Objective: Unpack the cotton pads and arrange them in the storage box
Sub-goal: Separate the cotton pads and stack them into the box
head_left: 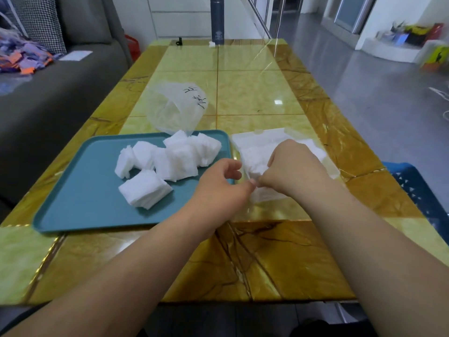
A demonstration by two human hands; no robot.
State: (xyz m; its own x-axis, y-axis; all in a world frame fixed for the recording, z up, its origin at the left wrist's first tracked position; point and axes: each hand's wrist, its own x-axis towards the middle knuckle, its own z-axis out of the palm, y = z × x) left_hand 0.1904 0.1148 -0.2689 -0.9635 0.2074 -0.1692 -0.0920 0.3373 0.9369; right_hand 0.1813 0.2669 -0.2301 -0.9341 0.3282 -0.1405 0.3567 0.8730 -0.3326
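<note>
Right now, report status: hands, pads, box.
Right hand grips pad stack inside storage box. Left hand thumb touches stack, fingers loose. More pads heaped on tray. Nothing blocking.

Home liv. rm, grey sofa (60, 105) w/ houndstooth cushion (41, 23), yellow marble-look table (255, 88), glossy floor (364, 76).

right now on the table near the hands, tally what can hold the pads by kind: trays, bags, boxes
teal tray: 1
clear plastic bag: 1
clear storage box: 1
total: 3
</note>
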